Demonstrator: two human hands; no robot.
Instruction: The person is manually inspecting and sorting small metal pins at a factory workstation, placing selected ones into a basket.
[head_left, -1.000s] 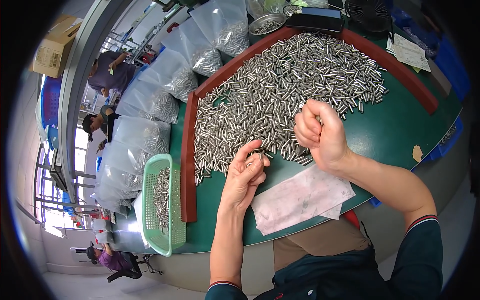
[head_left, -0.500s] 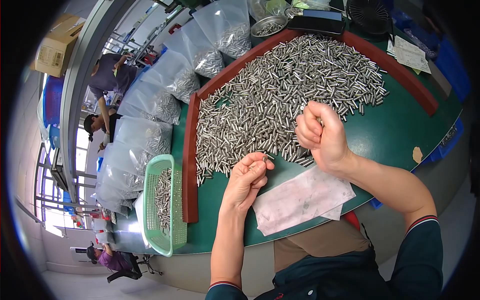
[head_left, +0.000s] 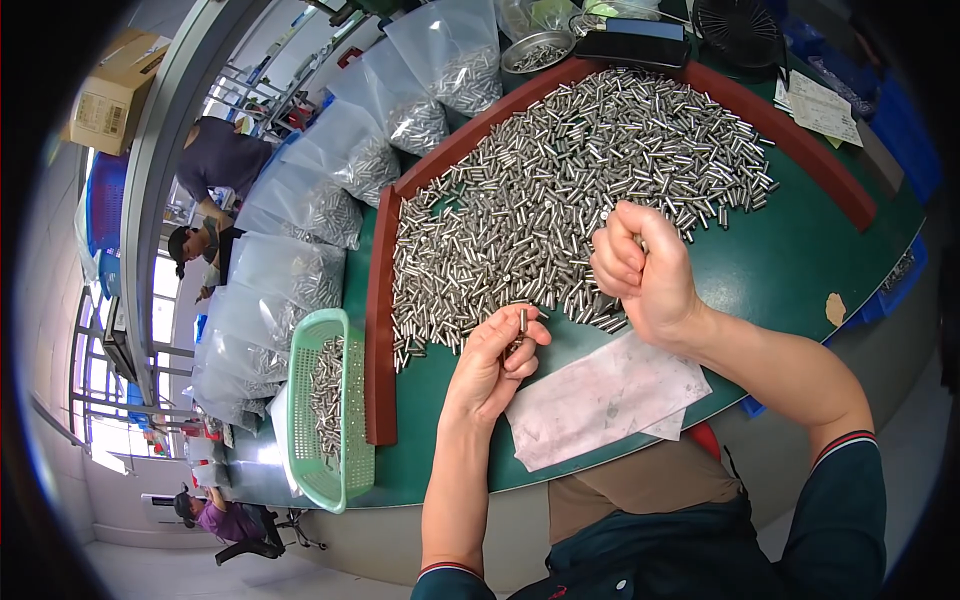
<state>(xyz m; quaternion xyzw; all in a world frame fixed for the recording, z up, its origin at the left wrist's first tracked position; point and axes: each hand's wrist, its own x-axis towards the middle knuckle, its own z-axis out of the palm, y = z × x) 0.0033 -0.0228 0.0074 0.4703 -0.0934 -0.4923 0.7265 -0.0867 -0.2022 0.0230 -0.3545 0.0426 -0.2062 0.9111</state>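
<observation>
A big heap of short silvery metal pins (head_left: 540, 190) covers the green table top. At the heap's near edge, my left hand (head_left: 495, 362) is closed on metal pins; one metal pin (head_left: 523, 320) stands upright between thumb and fingers, and others partly show in the curled palm. Farther right, my right hand (head_left: 645, 268) is curled into a fist above the pile's right near side. Whatever it holds, if anything, is hidden by its fingers. A smudged white cloth (head_left: 605, 400) lies on the table between my forearms.
Dark red strips (head_left: 380, 330) border the heap. Left of it stands a green plastic basket (head_left: 358, 450) with more pins. Clear bags of pins (head_left: 340, 220) line the table's far left. A metal dish (head_left: 540, 53), a black fan (head_left: 738, 35) and papers (head_left: 822, 110) sit behind. Several people work at left.
In my left hand the fingers have shifted, and a pin that lay tilted at the fingertips now stands upright. My right hand stays put. Co-workers at left have moved slightly.
</observation>
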